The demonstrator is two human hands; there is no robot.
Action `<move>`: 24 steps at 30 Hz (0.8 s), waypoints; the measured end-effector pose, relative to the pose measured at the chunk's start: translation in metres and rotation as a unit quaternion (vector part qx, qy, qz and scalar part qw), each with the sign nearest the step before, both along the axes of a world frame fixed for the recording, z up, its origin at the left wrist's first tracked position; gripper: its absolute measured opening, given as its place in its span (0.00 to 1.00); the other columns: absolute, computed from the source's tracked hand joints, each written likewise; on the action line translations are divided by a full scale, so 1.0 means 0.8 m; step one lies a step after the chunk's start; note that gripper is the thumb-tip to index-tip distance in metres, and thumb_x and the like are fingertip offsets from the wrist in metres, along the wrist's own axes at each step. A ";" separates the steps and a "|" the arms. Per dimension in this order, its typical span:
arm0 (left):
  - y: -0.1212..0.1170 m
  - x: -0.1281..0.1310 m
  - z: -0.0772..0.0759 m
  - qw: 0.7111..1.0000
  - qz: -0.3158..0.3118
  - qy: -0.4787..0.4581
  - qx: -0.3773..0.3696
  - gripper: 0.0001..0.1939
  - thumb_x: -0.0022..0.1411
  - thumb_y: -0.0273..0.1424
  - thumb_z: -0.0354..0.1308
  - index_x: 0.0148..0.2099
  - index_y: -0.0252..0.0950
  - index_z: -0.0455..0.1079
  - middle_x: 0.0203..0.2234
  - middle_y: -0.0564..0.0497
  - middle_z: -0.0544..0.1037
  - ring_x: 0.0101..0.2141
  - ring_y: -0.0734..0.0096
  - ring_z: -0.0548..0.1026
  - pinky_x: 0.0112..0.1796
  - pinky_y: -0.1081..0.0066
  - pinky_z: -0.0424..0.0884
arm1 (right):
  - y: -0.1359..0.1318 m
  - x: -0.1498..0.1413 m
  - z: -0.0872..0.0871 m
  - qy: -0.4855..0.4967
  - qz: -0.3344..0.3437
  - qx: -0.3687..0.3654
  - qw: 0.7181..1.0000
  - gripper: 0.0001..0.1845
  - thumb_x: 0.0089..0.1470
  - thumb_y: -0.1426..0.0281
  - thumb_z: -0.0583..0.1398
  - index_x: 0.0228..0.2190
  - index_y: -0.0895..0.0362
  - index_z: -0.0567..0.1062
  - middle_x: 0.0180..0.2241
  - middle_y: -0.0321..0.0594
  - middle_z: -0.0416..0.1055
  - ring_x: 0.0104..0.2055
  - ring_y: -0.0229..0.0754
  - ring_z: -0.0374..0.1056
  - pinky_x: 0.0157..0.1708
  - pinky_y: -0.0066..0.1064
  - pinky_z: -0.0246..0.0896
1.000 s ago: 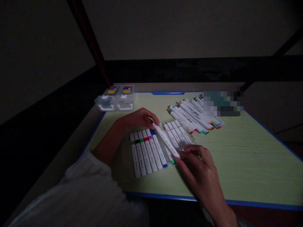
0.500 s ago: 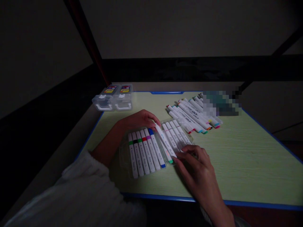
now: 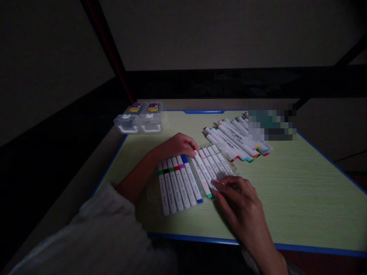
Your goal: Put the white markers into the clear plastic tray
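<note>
A white marker with a green end lies aslant in an opened clear plastic case. Its far end is pinched by the fingertips of my left hand. My right hand rests at the near end of that marker, its thumb and fingers bent and partly parted, touching the marker and its neighbours. Left of it in the case is a row of white markers with coloured bands, among them one with a blue cap. To the right, several more white markers lie side by side, partly covered by my right fingers.
A loose pile of white markers with coloured ends lies at the back right, beside a pixelated patch. Two clear cases with white handles stand at the back left. The table has a blue edge.
The green-ended marker has settled lower and straighter beside the right-hand row. My left fingers stay at its far end and my right hand has barely moved. The view has shifted slightly.
</note>
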State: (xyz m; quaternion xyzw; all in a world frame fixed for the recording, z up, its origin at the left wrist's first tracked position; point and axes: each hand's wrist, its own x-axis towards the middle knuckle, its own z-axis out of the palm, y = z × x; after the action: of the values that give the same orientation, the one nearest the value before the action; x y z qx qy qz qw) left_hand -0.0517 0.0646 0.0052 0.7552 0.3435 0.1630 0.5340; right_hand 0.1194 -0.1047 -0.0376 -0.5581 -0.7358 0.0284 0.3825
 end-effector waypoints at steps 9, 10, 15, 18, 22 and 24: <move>0.001 0.010 -0.010 0.998 0.039 -0.008 0.037 0.05 0.42 0.23 0.60 0.27 0.29 0.72 0.19 0.52 0.75 0.22 0.77 0.72 0.25 0.77 0.65 | -0.001 -0.002 0.002 -0.008 -0.002 -0.014 1.000 0.11 0.54 0.71 0.54 0.37 0.56 0.74 0.36 0.43 0.65 0.36 0.43 0.60 0.34 0.38 0.56; 0.000 0.011 -0.010 0.998 0.044 -0.009 0.041 0.05 0.42 0.23 0.60 0.27 0.29 0.72 0.19 0.52 0.75 0.23 0.77 0.72 0.25 0.77 0.66 | -0.001 -0.002 0.003 -0.007 -0.002 -0.013 1.000 0.10 0.54 0.71 0.54 0.37 0.56 0.74 0.36 0.43 0.65 0.36 0.43 0.60 0.34 0.38 0.56; -0.004 0.014 -0.009 0.995 0.055 0.010 0.082 0.04 0.43 0.23 0.59 0.27 0.29 0.72 0.21 0.51 0.76 0.23 0.77 0.72 0.26 0.77 0.66 | -0.001 -0.001 0.002 -0.005 0.004 -0.007 1.000 0.09 0.53 0.71 0.55 0.36 0.55 0.74 0.36 0.42 0.65 0.37 0.44 0.60 0.35 0.38 0.56; -0.007 0.016 -0.009 0.992 0.054 0.022 0.116 0.03 0.44 0.23 0.59 0.26 0.29 0.72 0.20 0.51 0.75 0.23 0.77 0.72 0.27 0.76 0.67 | -0.001 -0.001 0.002 -0.006 0.009 -0.002 1.000 0.09 0.53 0.71 0.55 0.35 0.57 0.74 0.35 0.43 0.65 0.37 0.44 0.60 0.35 0.38 0.56; -0.007 0.016 -0.010 0.986 0.056 0.033 0.153 0.03 0.44 0.23 0.59 0.26 0.29 0.72 0.20 0.51 0.75 0.22 0.77 0.71 0.27 0.75 0.66 | -0.001 -0.001 0.003 -0.009 0.010 0.006 1.000 0.09 0.53 0.71 0.55 0.35 0.58 0.74 0.35 0.43 0.65 0.37 0.43 0.60 0.34 0.38 0.56; -0.007 0.016 -0.010 0.984 0.056 0.036 0.163 0.03 0.44 0.23 0.59 0.26 0.29 0.73 0.19 0.51 0.75 0.22 0.78 0.70 0.27 0.75 0.66 | -0.001 -0.002 0.003 -0.011 0.009 0.006 1.000 0.09 0.53 0.71 0.55 0.35 0.57 0.74 0.35 0.43 0.65 0.37 0.43 0.60 0.34 0.38 0.56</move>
State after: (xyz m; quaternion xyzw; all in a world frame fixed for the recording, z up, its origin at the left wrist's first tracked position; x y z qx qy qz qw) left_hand -0.0390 0.0591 -0.0027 0.8170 0.3733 0.2189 0.3810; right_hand 0.1179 -0.1052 -0.0349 -0.5494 -0.7450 0.0217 0.3777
